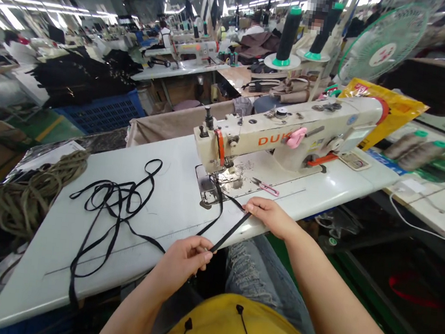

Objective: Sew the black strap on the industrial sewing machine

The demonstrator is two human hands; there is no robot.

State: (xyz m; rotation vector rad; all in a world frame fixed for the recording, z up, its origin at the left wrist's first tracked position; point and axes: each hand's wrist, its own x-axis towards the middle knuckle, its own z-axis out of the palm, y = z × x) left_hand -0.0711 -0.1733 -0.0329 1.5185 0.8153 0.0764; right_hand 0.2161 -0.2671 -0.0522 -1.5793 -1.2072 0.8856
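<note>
A narrow black strap stretches between my two hands in front of the sewing machine. My left hand pinches it low, by the table's front edge. Up and to the right, my right hand grips the strap between thumb and fingers, just right of the needle area. From there the strap runs to the presser foot, and another length comes back toward my left hand. More of the black strap lies in loose loops on the white table. Pink-handled thread snips lie on the machine bed.
Olive cord is bundled at the table's left end. Black thread cones stand behind the machine, near a green fan and a yellow bag. A blue crate with black fabric sits at the back left. Other people appear farther off.
</note>
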